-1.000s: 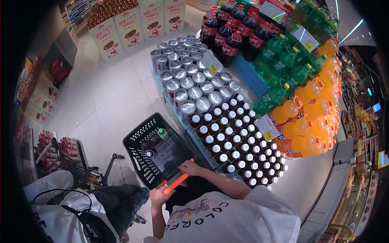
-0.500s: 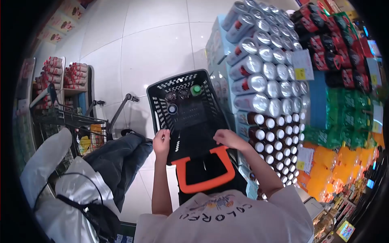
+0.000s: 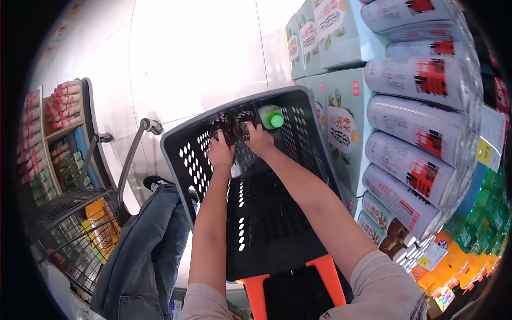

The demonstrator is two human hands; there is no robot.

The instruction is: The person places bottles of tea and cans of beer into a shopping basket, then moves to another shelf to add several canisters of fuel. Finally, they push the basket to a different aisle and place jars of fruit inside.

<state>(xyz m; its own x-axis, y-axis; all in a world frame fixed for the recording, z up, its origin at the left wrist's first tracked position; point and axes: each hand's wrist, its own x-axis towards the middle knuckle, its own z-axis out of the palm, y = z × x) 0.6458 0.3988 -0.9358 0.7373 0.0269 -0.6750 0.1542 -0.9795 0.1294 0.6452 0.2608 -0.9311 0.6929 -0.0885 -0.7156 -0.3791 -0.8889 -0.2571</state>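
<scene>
Orange plastic handle [image 3: 290, 282] sat nearest me, one piece, hinged on the one black perforated plastic shopping basket [image 3: 266, 224]. I had both arms reaching into its far end. My left hand [image 3: 220, 152] and right hand [image 3: 260, 140] curled over dark bottle tops [image 3: 230, 124]; I could not count those. One green-capped bottle [image 3: 272, 117] stood just beside my right fingers.
</scene>
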